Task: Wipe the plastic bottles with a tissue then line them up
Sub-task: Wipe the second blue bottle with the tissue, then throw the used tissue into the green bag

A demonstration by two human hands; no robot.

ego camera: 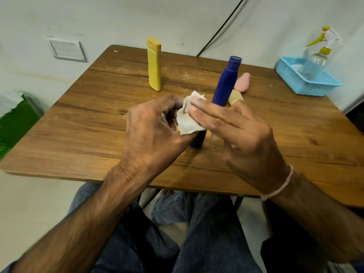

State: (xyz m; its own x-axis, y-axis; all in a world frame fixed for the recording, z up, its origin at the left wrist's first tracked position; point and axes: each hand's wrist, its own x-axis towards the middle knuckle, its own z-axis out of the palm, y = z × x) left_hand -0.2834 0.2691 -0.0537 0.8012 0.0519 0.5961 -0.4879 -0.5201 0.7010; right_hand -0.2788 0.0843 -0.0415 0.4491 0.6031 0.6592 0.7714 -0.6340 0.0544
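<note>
My left hand (155, 127) is curled around a small dark blue bottle (198, 140); only its base shows, resting on the wooden table (82, 123). With my right hand (234, 131) I press a crumpled white tissue (187, 119) against the hidden upper part of that bottle. Behind my fingers a taller blue bottle (226, 81) stands upright. A yellow bottle (154, 64) stands further back on the left. A pink bottle (243, 82) and a beige bottle (235, 97) lie on their sides beside the tall blue one.
A light blue plastic basket (291, 79) holding a clear spray bottle (319, 56) with a yellow trigger sits at the table's back right corner. A black cable (220, 30) runs down the wall behind. A green crate (15, 123) is off the table's left side.
</note>
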